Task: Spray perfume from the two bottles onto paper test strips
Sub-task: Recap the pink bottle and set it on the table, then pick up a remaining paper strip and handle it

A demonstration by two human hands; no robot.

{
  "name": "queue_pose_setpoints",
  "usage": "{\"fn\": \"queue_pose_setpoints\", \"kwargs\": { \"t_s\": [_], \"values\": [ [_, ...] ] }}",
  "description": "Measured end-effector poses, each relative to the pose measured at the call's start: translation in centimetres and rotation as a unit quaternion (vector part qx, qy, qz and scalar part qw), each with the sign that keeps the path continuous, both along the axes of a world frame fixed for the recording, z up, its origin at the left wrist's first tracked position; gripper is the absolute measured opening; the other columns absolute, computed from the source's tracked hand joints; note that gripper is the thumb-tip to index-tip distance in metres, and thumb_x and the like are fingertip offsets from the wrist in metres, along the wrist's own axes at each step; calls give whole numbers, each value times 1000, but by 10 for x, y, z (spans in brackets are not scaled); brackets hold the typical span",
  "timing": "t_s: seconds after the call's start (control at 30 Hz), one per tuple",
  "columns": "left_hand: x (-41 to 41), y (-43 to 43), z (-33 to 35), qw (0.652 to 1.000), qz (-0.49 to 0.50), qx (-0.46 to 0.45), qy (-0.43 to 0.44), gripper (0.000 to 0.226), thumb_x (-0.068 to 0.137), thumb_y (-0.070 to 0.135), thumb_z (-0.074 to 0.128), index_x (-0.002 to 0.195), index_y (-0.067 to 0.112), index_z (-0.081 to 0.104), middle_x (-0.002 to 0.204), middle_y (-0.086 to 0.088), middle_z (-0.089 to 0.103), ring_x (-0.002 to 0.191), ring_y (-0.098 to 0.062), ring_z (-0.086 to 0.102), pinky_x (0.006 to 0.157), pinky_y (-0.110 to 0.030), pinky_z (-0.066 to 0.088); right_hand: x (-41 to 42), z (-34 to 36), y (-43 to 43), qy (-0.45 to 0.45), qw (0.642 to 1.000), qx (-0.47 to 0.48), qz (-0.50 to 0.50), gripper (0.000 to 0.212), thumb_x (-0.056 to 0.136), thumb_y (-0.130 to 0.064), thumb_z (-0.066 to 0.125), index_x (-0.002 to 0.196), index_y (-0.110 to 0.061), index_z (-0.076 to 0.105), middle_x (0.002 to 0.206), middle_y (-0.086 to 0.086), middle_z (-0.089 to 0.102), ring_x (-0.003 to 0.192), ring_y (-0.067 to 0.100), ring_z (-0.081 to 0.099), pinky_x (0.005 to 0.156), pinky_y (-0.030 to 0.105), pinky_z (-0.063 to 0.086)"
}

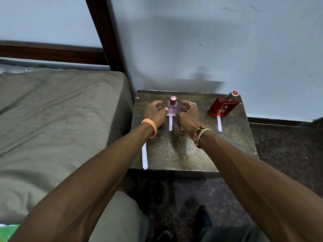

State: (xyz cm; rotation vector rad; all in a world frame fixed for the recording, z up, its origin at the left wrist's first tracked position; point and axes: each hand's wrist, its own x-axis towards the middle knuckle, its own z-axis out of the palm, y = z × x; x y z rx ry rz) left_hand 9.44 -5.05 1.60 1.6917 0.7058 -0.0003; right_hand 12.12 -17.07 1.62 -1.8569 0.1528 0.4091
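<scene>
Just above centre of the frame: small pink perfume bottle point(172, 107), upright on a dark, worn table point(183, 151), pink cap on top. Left hand point(154, 111) to its left, fingers curled but open, thumb tip touching or nearly touching the bottle's side; hard to tell which. Right hand point(187, 113) to its right, fingers likewise curled and spread, a slight gap to the glass. Nothing held in either hand; bottle between the two palms, not yet gripped. White paper test strip point(170, 123) under the pink bottle's near edge, reaching toward the bottom of the frame between the two wrists. Right of centre, near the table's far right corner: larger red perfume bottle point(222, 107), silver and red cap, well apart from both hands. Second strip point(219, 124) tucked under its near edge. Third strip point(144, 158) lower left on the table, at the near left edge, partly hidden by the left forearm. Orange wristband point(151, 127) on the left wrist, printed bands on the right.
</scene>
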Motion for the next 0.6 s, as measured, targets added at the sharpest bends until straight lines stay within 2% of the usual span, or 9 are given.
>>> {"fn": "queue_pose_setpoints", "kwargs": {
  "t_s": [0.1,0.27,0.4,0.53,0.6],
  "values": [
    [-7,5,3,1000,7,11,8,45,91,10,63,135,9,52,131,-11,60,118,-24,58,101,-43,50,-5,4,-7,-3,1000,-10,-4,61,79,6,61,135,-13,48,133,11,57,117,27,58,94,49,54],
    [-21,13,25,1000,18,12,-7,34,90,11,63,124,13,61,109,-5,68,103,-23,66,95,-43,55,-17,29,-20,-21,1000,-16,-7,57,81,6,58,133,-14,50,129,9,59,115,25,59,96,46,53],
    [-35,13,52,999,20,18,-21,25,90,11,63,115,14,66,100,-3,68,101,-23,67,92,-42,56,-32,58,-25,-43,999,-17,-9,53,81,5,56,130,-14,53,123,7,61,110,23,61,95,45,54],
    [-55,10,73,999,14,31,-34,18,91,10,62,107,16,67,100,-7,69,101,-27,67,94,-43,55,-54,81,-25,-59,998,-12,-8,46,82,2,57,125,-15,57,112,0,63,107,21,62,95,43,54],
    [-69,8,80,999,20,22,-39,14,91,9,61,101,17,66,99,-12,70,93,-27,68,93,-43,56,-69,90,-24,-65,998,0,-5,40,83,1,58,121,-13,58,100,-5,63,101,18,63,93,41,54]
  ]
}}
